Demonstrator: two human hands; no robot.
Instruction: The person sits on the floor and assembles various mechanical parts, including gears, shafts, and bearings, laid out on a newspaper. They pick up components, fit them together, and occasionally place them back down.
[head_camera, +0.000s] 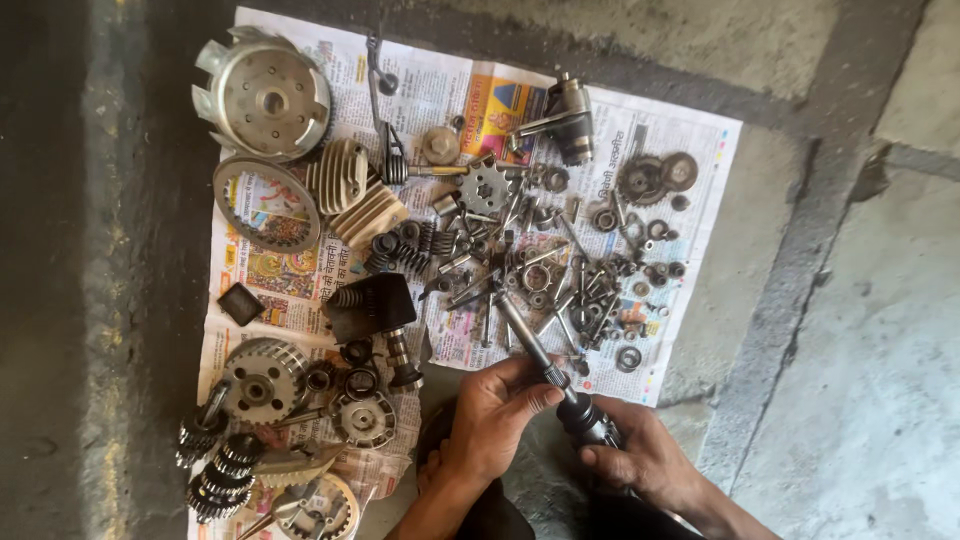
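My two hands hold a long steel shaft (528, 338) over the near edge of a newspaper. My left hand (492, 412) pinches the shaft at its splined middle. My right hand (640, 458) grips the dark, thicker lower end (588, 422) of the same shaft. The shaft's bright upper end points up and left over a heap of several bolts, washers and springs (530, 265).
A newspaper sheet (690, 135) on a concrete floor carries engine parts: a finned round housing (264, 96), a flat ring plate (262, 202), a ribbed cylinder (340, 175), a small sprocket (484, 186), gears (655, 176), a clutch basket (258, 378) and gear clusters (215, 470).
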